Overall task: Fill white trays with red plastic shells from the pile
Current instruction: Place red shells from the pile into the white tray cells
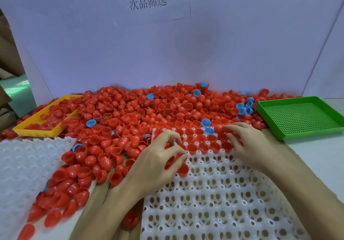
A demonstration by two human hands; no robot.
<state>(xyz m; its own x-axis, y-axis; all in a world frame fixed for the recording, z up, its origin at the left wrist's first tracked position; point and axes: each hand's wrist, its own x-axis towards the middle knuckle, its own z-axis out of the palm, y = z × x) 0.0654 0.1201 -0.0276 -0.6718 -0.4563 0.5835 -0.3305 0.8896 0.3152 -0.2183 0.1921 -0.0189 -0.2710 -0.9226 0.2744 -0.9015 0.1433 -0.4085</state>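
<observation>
Head view looks down on a white tray (223, 193) lying near and centre-right, with only its far rows filled by red shells sitting cup-up; the many near rows are bare sockets, so I judge the work barely begun. One blue shell (208, 131) sits in a far socket among the red ones and probably needs pulling out.

The left hand (160, 158) is curled over the left part of the tray, fingers and thumb pinching a red shell (183, 171) at the edge of the filled rows, with more red showing under the palm. The right hand (247, 143) reaches to the far right rows, fingers bent down onto shells there; whether it actually grips one I cannot tell.

The pile (139, 113) of red shells spreads across the far and left side of the table, touching the tray's far edge, with blue shells scattered through it. A second white tray (28, 161) lies at the near left, apparently unfilled. A yellow tray (24, 130) at far left holds some red shells; a green perforated tray (301, 117) sits at far right.
</observation>
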